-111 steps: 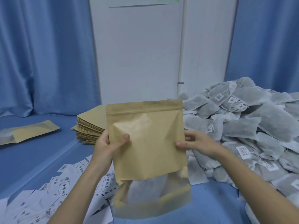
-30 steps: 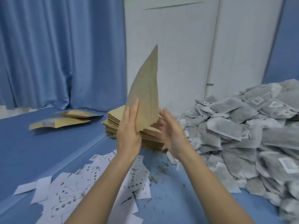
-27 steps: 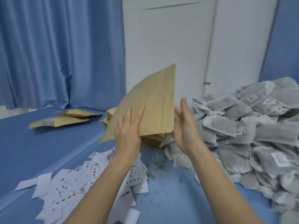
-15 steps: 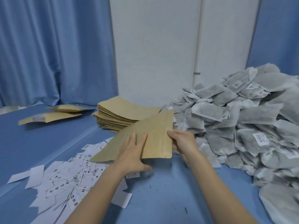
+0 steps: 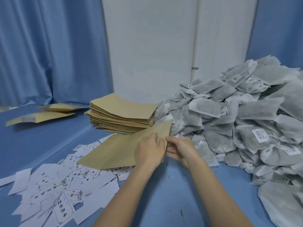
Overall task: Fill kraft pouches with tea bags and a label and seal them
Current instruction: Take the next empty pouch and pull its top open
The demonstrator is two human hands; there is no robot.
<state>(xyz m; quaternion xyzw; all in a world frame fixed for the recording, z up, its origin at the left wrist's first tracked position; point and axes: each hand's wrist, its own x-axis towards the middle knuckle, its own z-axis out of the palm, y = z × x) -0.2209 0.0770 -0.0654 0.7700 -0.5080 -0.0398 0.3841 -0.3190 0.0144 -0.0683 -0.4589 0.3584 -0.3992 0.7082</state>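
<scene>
From the head view we hold a flat pouch (image 5: 124, 148) over the labels (image 5: 65, 182), stack (image 5: 121, 112) at 11 o'clock: left hand (image 5: 150, 153) gripping it, right hand (image 5: 181, 149) pinching its mouth (unopened). A slip could drop it; tea bags (image 5: 237, 122) wait at 2 o'clock.

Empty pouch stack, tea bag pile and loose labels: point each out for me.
empty pouch stack (image 5: 124, 110), head view, on the top pouch's face.
tea bag pile (image 5: 237, 122), head view, on a bag mid-heap.
loose labels (image 5: 57, 185), head view, on a printed slip.
</scene>
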